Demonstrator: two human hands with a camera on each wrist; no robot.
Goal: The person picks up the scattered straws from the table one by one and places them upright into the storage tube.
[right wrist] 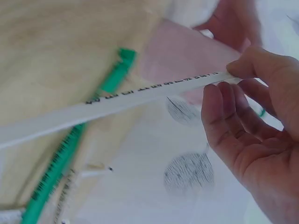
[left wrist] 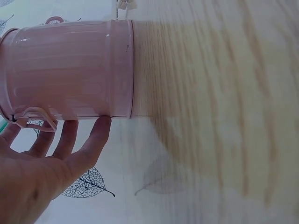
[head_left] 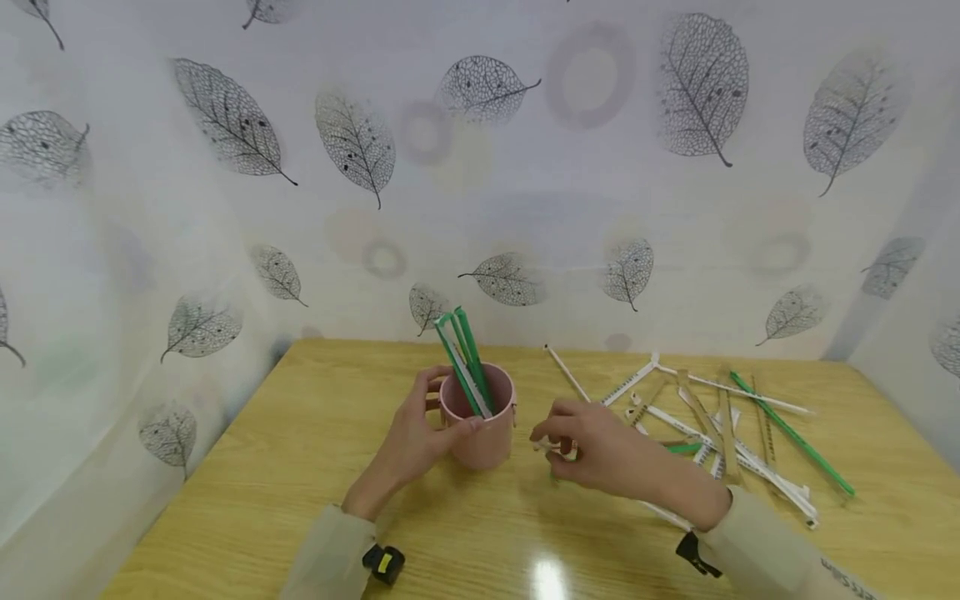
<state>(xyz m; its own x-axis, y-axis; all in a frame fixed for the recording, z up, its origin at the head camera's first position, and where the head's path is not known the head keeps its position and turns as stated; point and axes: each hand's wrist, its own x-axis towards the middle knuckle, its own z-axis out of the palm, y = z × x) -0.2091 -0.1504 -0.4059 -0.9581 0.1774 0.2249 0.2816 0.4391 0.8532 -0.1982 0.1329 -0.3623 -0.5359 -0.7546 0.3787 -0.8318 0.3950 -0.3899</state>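
Observation:
A pink metal pail [head_left: 480, 442] with small side handles stands upright on the table. My left hand [head_left: 416, 437] holds it from the left, thumb over the near rim and fingers round the far side; in the left wrist view, the fingertips [left wrist: 100, 126] touch its wall. Several green wrapped straws [head_left: 463, 358] lean inside the pail, their tops above the rim. Just right of the pail, my right hand [head_left: 600, 446] pinches one end of a white wrapped straw [right wrist: 154, 95] with black print, between thumb and fingers. The pail's bottom inside is hidden.
To the right lies a loose, crossing pile of white wrapped straws [head_left: 776, 479], brown ones [head_left: 726, 425] and a long green one [head_left: 795, 437]. A thin white straw [head_left: 566, 372] lies behind my right hand. A leaf-patterned wall covering [head_left: 502, 208] borders the wooden table [head_left: 315, 433].

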